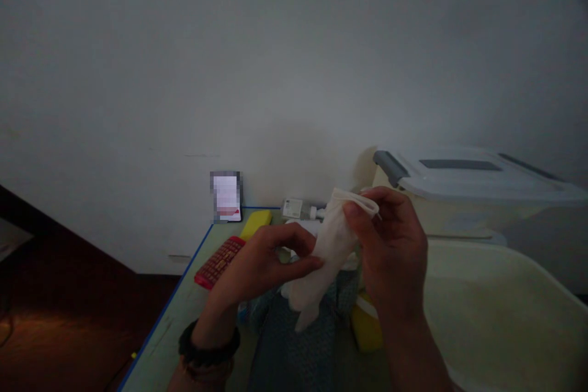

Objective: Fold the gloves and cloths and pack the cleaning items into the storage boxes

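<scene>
Both of my hands hold a thin white glove (324, 257) in front of me, above the table. My right hand (390, 251) pinches the glove's open cuff at the top between thumb and fingers. My left hand (261, 260), with a dark band at the wrist, pinches the glove lower down at its middle. The glove's fingers hang limp below my hands. A grey-blue cloth (298, 343) lies on the table under the glove.
A pale green table (184, 312) with a blue edge stands against a white wall. On it are a red grid-patterned item (219, 261), yellow objects (256, 223), a small labelled bottle (298, 209) and a card (226, 197). A lidded white bin (463, 187) and cream tub (496, 294) are right.
</scene>
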Demonstrator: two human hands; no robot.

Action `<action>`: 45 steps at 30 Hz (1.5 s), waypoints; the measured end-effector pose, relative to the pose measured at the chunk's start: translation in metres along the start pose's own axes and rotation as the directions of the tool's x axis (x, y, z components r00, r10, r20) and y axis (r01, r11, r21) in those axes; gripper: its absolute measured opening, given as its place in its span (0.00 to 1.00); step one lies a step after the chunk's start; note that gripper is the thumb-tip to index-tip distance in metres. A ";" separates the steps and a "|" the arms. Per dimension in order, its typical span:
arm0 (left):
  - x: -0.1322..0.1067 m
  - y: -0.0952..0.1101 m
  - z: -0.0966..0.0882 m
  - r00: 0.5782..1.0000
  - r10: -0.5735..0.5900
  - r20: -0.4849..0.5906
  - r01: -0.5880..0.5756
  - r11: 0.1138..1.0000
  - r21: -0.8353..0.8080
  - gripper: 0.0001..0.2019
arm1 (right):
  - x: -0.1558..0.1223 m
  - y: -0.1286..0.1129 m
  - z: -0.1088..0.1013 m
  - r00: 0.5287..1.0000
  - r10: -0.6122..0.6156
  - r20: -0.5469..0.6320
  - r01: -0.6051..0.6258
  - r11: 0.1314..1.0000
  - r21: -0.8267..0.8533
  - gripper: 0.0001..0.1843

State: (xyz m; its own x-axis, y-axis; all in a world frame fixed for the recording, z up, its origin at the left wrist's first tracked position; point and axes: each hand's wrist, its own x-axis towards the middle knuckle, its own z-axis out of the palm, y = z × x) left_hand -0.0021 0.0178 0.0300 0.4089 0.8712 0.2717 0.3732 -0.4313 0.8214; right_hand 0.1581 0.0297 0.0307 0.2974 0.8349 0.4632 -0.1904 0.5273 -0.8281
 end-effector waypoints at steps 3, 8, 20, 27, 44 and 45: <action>0.000 0.002 0.000 1.000 -0.006 0.026 0.006 1.000 0.014 0.05 | 0.000 -0.001 0.000 1.000 -0.005 -0.015 0.005 1.000 0.022 0.09; 0.001 0.001 0.001 0.997 -0.061 0.050 0.062 0.998 -0.022 0.05 | -0.002 0.000 -0.002 0.998 -0.012 -0.054 0.012 1.000 0.004 0.09; 0.002 -0.003 -0.002 0.966 -0.211 0.149 0.221 0.974 -0.056 0.03 | 0.001 0.004 0.000 0.991 -0.062 -0.117 0.061 0.998 -0.010 0.10; 0.002 -0.003 -0.005 0.959 -0.217 0.182 0.231 0.971 -0.059 0.05 | 0.001 0.005 -0.001 0.990 -0.047 -0.130 0.047 0.999 -0.005 0.10; -0.001 -0.015 -0.013 0.901 -0.208 0.380 0.117 0.961 0.249 0.07 | -0.001 0.006 0.001 0.994 -0.043 -0.098 0.043 0.999 -0.003 0.10; -0.002 -0.015 -0.013 0.901 -0.221 0.373 0.127 0.957 0.260 0.07 | -0.002 0.006 0.002 0.995 -0.038 -0.087 0.039 0.999 0.016 0.10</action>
State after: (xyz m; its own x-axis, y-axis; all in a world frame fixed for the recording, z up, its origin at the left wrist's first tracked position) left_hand -0.0195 0.0254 0.0241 0.5968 0.7928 -0.1237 0.6256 -0.3632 0.6905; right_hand 0.1545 0.0315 0.0254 0.3847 0.7974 0.4649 -0.1933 0.5621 -0.8041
